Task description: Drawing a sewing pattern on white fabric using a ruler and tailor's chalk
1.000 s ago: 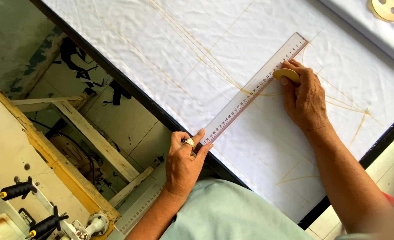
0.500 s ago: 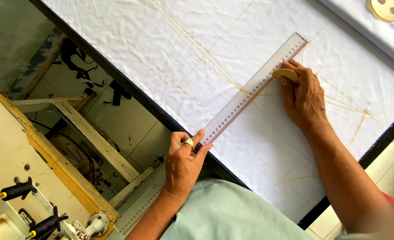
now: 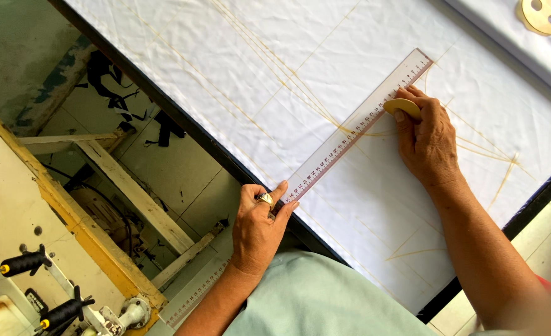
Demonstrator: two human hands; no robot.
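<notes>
- Left hand [image 3: 258,227], ring on one finger, fingertips pressed on near end of clear ruler [image 3: 356,127] at tabletop [image 3: 182,121] edge.
- Ruler lying flat and diagonal on white cloth [image 3: 275,56] marked with yellow lines.
- Right hand [image 3: 428,140] pinching yellow chalk piece [image 3: 403,106] against ruler's far end.
- Black thread spools [image 3: 23,262] on sewing stand, lower left.
</notes>
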